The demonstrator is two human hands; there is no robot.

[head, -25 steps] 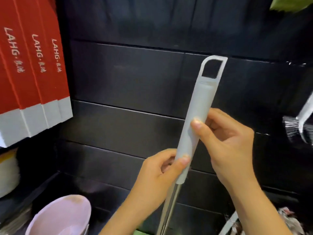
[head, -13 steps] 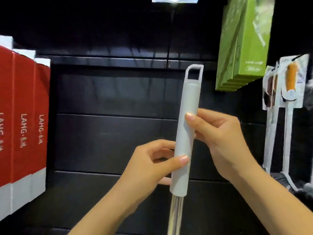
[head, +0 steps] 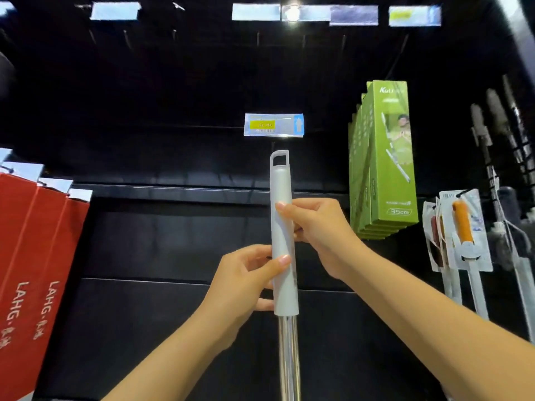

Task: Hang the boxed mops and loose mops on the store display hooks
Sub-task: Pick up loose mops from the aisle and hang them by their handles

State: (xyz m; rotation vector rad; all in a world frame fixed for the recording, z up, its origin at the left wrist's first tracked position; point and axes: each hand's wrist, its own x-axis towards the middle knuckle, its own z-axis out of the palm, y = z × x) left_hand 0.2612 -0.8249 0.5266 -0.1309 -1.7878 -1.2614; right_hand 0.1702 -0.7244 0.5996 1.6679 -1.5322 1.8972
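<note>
A loose mop stands upright in the middle: a white plastic handle (head: 281, 186) with a hanging loop at its top, on a shiny metal pole (head: 288, 354). My left hand (head: 246, 279) grips the lower part of the handle, thumb across its front. My right hand (head: 315, 227) pinches the handle higher up from the right. The loop sits just below a hook with a price tag (head: 273, 125) on the black display wall. Its mop head is out of view below.
Red LAHG mop boxes (head: 37, 256) hang at the left. Green boxed mops (head: 382, 163) hang at the right, with packaged brushes (head: 463, 230) and dark-handled tools (head: 498, 140) beyond them. More price tags and bare hooks (head: 257, 39) line the top.
The handle has straightened from a rightward tilt to upright and risen toward the tagged hook. My view has tilted upward, revealing the price tags and upper hooks.
</note>
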